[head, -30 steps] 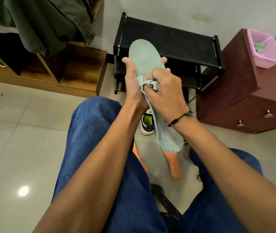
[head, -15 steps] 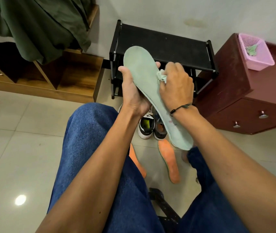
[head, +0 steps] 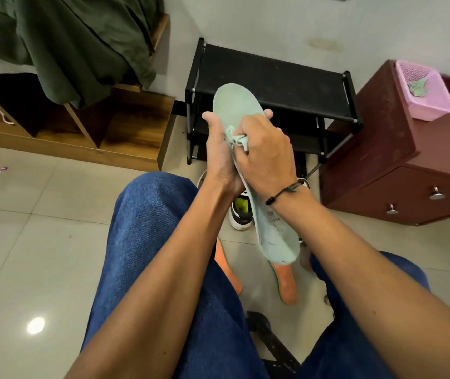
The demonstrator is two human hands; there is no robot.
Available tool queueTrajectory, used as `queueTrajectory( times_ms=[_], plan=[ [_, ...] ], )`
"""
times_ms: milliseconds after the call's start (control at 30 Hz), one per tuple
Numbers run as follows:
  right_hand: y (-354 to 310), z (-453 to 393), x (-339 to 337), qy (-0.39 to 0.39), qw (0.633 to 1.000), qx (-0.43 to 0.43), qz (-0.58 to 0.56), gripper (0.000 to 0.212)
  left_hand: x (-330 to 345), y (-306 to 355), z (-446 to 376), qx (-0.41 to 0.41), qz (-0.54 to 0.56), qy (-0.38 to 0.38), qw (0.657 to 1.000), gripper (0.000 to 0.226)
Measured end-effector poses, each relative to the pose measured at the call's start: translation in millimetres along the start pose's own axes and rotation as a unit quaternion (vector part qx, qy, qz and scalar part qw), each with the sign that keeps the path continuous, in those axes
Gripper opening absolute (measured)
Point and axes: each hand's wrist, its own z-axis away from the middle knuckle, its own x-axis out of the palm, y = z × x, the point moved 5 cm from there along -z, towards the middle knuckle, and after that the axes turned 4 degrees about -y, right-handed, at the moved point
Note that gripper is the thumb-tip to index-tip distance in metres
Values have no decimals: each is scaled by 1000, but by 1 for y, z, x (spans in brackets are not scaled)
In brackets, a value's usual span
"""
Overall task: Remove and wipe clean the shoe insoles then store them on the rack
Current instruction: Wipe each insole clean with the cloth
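Insole [head: 234,105]: your left hand [head: 219,157] grips its middle from behind, toe end far.
Cloth [head: 236,139]: your right hand [head: 266,157] pinches it against the insole's face.
Rack [head: 273,83]: beyond both hands.

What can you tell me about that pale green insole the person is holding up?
The insole is pale mint green, long and thin, with a rounded toe end and a matte, foam-like look. It is held up in the air over the lap, toe end pointing away toward the black rack, heel end nearest the person. The heel part shows faint reddish print and small dark marks. The left hand grips it from underneath, while the right hand presses a small green cloth against its middle.
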Motion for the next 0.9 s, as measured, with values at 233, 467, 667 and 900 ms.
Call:
queueTrajectory(
  times_ms=[233,467,667,900],
  plan=[
    [45,-15,-10,-59,973,124,183,16,6,-5,3,-46,-39,23,998,82],
    [46,-14,-22,73,986,131,-80,9,5,-4,2,-35,-72,32,996,80],
    [5,-9,-6,66,996,13,-63,14,7,-3,4,7,-55,13,998,80],
    [26,-19,-2,77,981,2,178,8,3,-3,4,-34,-77,18,996,78]
  ],
)
